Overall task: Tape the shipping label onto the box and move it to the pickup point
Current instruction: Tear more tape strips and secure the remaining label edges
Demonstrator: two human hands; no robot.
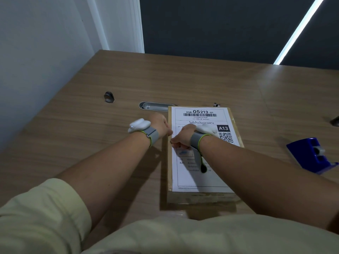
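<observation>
A brown cardboard box (201,196) lies flat on the wooden desk, a little right of the middle. A white shipping label (200,114) with a barcode, a QR code and "A13" covers its top. My left hand (160,125) is at the box's left edge, about halfway along it, fingers curled down and out of sight. My right hand (181,137) rests on the label's left margin, knuckles up, thumb close to the left hand's thumb. I cannot see any tape between or under the hands. Both wrists wear grey bands with white pods.
A blue tape dispenser (311,155) stands on the desk (91,143) to the right of the box. Behind the box are a metal cable slot (156,106) and a round grommet (109,97). A dark object (335,121) shows at the right edge. A wall runs along the left.
</observation>
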